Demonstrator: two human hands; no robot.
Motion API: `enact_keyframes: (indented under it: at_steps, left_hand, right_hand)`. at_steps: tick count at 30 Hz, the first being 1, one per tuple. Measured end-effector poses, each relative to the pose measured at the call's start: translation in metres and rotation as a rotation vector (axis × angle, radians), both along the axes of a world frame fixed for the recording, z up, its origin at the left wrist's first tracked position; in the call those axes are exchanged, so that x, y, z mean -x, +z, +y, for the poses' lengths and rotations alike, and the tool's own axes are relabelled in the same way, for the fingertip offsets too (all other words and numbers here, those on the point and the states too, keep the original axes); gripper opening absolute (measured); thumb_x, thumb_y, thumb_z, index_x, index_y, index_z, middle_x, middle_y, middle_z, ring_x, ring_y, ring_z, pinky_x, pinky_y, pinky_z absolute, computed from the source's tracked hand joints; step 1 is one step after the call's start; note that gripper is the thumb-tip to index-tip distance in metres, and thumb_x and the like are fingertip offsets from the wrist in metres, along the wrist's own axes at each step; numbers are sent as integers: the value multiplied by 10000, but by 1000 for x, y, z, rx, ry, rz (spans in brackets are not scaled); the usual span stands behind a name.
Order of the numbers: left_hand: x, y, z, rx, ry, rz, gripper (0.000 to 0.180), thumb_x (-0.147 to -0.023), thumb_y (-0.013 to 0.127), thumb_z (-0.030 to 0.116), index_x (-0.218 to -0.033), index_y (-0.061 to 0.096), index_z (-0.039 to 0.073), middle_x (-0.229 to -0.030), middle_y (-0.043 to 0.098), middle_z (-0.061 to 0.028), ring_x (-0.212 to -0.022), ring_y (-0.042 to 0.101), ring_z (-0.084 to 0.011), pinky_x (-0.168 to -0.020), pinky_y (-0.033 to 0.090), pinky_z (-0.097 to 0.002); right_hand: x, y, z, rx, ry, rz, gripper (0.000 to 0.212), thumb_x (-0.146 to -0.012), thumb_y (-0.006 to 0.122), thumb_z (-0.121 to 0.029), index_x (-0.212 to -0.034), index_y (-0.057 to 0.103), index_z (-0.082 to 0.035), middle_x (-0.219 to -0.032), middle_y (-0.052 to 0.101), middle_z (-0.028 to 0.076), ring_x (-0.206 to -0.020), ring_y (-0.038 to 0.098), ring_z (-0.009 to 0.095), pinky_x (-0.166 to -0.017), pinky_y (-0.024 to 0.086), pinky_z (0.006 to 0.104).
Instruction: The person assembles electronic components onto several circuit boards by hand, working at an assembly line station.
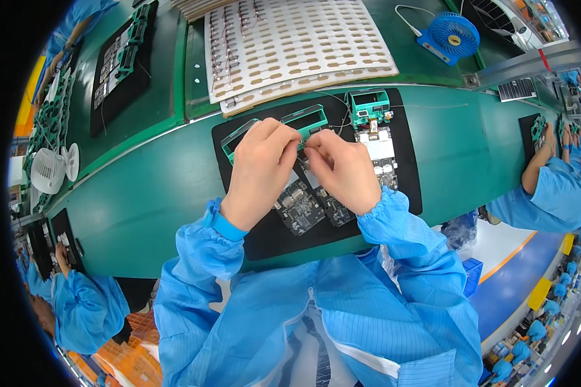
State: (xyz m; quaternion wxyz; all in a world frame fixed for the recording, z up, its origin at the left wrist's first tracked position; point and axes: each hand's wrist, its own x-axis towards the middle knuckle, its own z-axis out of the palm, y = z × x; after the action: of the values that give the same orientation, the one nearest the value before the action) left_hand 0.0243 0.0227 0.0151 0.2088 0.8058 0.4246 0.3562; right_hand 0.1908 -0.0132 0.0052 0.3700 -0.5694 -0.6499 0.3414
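Observation:
My left hand [258,171] and my right hand [343,169] meet over a black mat [407,187], fingertips pinched together at the lower edge of a green plastic frame [310,118]. Whatever sits between the fingers is too small or hidden to name. Under the hands lie a circuit board [299,211] and a second board, partly covered by my right hand. Another green frame [230,147] shows at the left, half behind my left hand. To the right, a green frame [370,105] is joined to a circuit board [386,169] with a white patch. Thin grey wires run near the frames.
Beyond the mat, stacked white trays [303,48] with rows of slots hold small wired parts at their left. A blue fan [454,39] stands at the far right, a white fan [51,169] at the left. Co-workers in blue sit at both sides [552,193] of the green bench [135,200].

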Motion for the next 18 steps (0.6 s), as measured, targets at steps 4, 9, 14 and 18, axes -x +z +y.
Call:
enact_keyframes:
  at_steps: [4,9,14,18]
  left_hand:
    - [-2,-1,0,-77,-40,36,111,-790,695,-29,-889,653,1,-816,587,-103,-774,597,-293,-652,483,-378]
    - [11,-10,-13,-88,-89,125,270,-786,682,10,-1055,687,27,-974,578,-91,-917,592,-254,-773,505,-365]
    - [27,-15,-15,-182,-77,298,371,-787,656,48,-1153,690,98,-1261,555,-131,-1173,529,-286,-1032,368,-464]
    - [31,-18,-19,-164,-53,356,493,-722,657,18,-1199,679,139,-1410,483,-148,-1314,452,-289,-1077,309,-516]
  right_hand:
    - [1,-1,-1,-17,12,0,75,-871,625,-45,-934,593,-22,-724,661,174,-670,661,372,-574,513,428]
    - [-7,9,0,61,99,-151,99,-881,652,-115,-911,588,-45,-683,652,165,-647,657,376,-558,503,447]
    - [-9,57,51,-253,155,-309,131,-877,640,-158,-821,618,-42,-781,637,159,-732,623,391,-608,483,475]
    - [12,60,140,-549,274,-548,86,-888,636,-103,-938,670,-42,-845,645,119,-755,650,292,-657,504,402]
